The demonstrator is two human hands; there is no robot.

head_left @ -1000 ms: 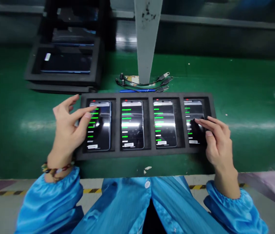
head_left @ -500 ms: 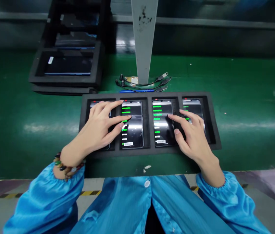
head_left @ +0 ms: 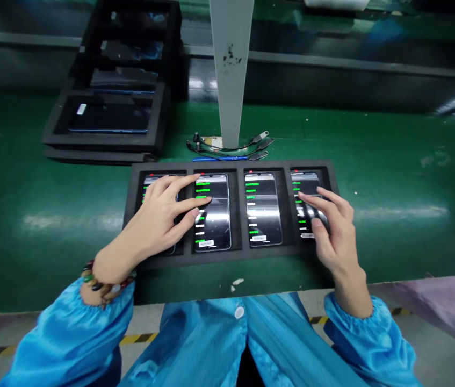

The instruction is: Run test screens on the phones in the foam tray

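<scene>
A black foam tray [head_left: 189, 259] lies before me with several lit smartphones in its slots, their dark screens listing green and white text lines. My left hand [head_left: 163, 212] spreads over the leftmost phone [head_left: 146, 188] and hides most of it. Its fingertips reach onto the neighbouring phone [head_left: 215, 215]. Another phone [head_left: 263, 212], third from the left, is uncovered. At the rightmost phone [head_left: 303, 204], my right hand [head_left: 334, 226] has its fingers apart, the index fingertip at the screen and the thumb near its lower right part. Neither hand grasps anything.
Behind the tray, short black cables [head_left: 231, 148] and a blue pen-like stick [head_left: 219, 158] lie at the foot of a grey post [head_left: 231, 80]. Stacked black foam trays [head_left: 102, 142] holding more phones stand back left on the green bench [head_left: 396, 177].
My right hand has moved right, from the third phone to the rightmost one. My left hand stays over the left phones. The whole view has shifted slightly.
</scene>
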